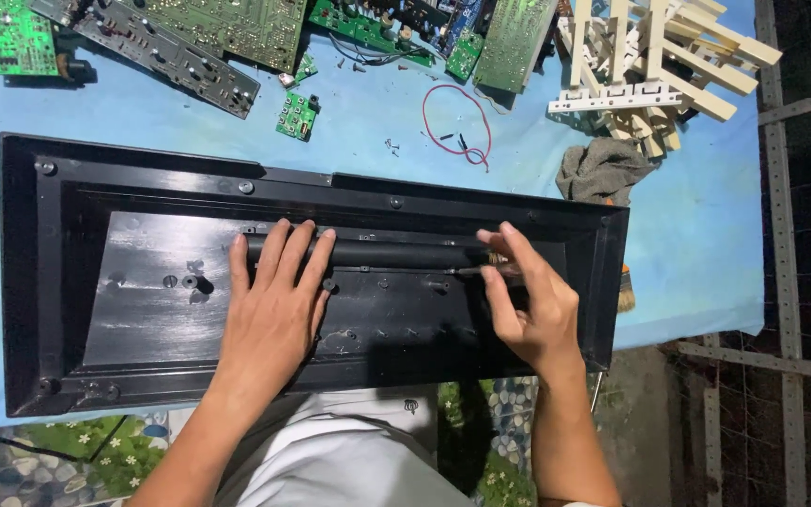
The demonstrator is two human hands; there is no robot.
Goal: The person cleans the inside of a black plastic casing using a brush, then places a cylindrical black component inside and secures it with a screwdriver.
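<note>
At frame centre, a black tube [377, 252] inside a black casing [30, 282] is being pressed by the flat, unclenched left hand [274, 310]; a thin tool [481, 270] is being pinched by the right hand [527, 300].

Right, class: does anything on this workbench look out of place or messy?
Yes. Loose screws and a red wire lie scattered on the blue cloth behind the black case, and the cream plastic strips sit in a tangled heap.

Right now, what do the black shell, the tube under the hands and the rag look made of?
Black shell: likely moulded plastic, semi-gloss, with sheen on the flat panel.
Black tube, under the left hand and beside the right hand: smooth, matte; plastic or rubber, can't tell.
Rag: grey woven cloth, crumpled.
</note>
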